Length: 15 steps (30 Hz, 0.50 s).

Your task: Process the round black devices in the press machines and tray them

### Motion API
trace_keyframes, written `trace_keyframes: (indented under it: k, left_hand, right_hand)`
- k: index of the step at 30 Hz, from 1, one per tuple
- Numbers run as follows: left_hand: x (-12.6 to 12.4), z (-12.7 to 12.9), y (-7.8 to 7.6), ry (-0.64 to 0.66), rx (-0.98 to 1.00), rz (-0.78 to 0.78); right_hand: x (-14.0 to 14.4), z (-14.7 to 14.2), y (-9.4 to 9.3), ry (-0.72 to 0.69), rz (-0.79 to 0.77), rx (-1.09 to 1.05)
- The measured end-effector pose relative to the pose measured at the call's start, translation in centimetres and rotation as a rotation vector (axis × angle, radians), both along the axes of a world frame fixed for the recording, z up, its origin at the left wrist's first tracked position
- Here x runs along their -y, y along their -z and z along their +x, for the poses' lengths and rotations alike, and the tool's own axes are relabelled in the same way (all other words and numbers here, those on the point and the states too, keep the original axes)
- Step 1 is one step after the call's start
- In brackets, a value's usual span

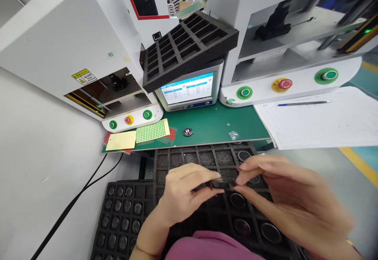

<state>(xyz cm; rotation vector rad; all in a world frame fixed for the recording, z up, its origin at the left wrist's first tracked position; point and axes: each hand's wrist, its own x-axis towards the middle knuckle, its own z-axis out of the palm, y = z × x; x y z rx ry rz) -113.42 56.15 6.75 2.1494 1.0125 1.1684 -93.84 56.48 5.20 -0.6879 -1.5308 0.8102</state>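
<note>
Over the black foam tray (168,158), my left hand (184,187) pinches a small dark piece, probably a watch case (220,184), seen edge-on. Thumb and fingers of my right hand (283,193) close on the right end of the same piece. A small red spot shows at a right fingertip; what it is I cannot make out. Round watch cases (242,226) lie in several compartments of the tray below, partly hidden by my hands. Another watch case (187,132) lies on the green bench (201,120).
A second foam tray (110,185) with round pieces stands lower left. Green-dot (152,131) sticker sheets lie on the bench. A tilted foam tray (189,47) rests above the monitor (189,89), between two white machines (73,35). Papers with a pen (304,103) lie at right.
</note>
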Motion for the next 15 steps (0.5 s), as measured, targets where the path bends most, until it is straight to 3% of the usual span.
trace_keyframes:
  k: [6, 15]
  left_hand:
    - [0.09, 0.13, 0.01, 0.021, -0.024, -0.016]
    - [-0.01, 0.18, 0.28, -0.002, -0.009, 0.005]
  right_hand:
    - [-0.25, 0.25, 0.15, -0.123, -0.028, 0.039]
    - [0.51, -0.33, 0.9, 0.086, 0.082, -0.023]
